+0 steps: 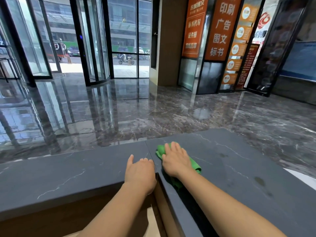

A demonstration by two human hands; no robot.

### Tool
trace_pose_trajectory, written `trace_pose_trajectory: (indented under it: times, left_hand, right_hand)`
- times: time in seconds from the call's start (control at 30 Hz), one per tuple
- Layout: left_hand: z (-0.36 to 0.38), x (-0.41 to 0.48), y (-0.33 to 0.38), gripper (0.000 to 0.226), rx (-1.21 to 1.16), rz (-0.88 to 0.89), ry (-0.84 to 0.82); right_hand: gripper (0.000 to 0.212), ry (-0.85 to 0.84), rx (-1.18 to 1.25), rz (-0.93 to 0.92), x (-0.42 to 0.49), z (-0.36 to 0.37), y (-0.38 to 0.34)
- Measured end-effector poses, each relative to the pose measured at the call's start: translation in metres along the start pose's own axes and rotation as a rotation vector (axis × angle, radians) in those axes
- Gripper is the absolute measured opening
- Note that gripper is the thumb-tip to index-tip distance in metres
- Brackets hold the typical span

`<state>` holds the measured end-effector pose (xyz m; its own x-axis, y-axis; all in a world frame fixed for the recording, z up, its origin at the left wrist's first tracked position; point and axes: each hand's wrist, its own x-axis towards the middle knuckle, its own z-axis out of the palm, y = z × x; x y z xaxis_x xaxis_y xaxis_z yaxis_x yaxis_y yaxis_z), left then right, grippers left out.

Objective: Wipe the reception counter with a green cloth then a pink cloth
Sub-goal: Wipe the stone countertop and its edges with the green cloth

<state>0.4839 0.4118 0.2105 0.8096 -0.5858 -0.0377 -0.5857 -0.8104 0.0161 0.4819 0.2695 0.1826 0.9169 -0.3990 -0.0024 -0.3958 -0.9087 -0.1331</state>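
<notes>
The reception counter [239, 168] is a dark grey stone top with white veins, bent at a corner seam in the middle. A green cloth [194, 164] lies crumpled on the right section just past the seam. My right hand [174, 159] lies flat on top of the cloth with its fingers stretched forward, pressing it onto the stone. My left hand [139, 171] rests palm down on the left section beside the seam, fingers relaxed, holding nothing. No pink cloth is in view.
Beyond the counter's far edge spreads a glossy dark marble lobby floor [153, 108]. A glass revolving door [92, 40] stands at the back, orange sign panels [220, 28] at the back right. Dark smudges [259, 181] mark the right section.
</notes>
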Motion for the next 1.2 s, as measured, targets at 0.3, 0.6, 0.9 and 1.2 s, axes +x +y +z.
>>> trace_pose_trajectory:
  times: [0.3, 0.6, 0.9, 1.2]
  left_hand:
    - [0.000, 0.002, 0.002, 0.050, 0.029, -0.048, -0.006]
    - [0.009, -0.020, -0.002, 0.056, -0.114, -0.011, 0.067]
    - [0.004, -0.077, 0.015, 0.068, -0.261, 0.023, 0.140]
    - [-0.004, -0.128, 0.030, 0.068, -0.272, 0.014, 0.155]
  right_hand:
    - [0.055, -0.119, -0.028, -0.226, 0.071, -0.014, 0.012]
    - [0.058, -0.096, -0.058, 0.128, 0.035, -0.021, 0.124]
    - [0.057, -0.138, -0.037, -0.141, -0.077, -0.012, 0.030]
    - [0.057, -0.173, -0.030, -0.218, -0.109, -0.021, 0.034]
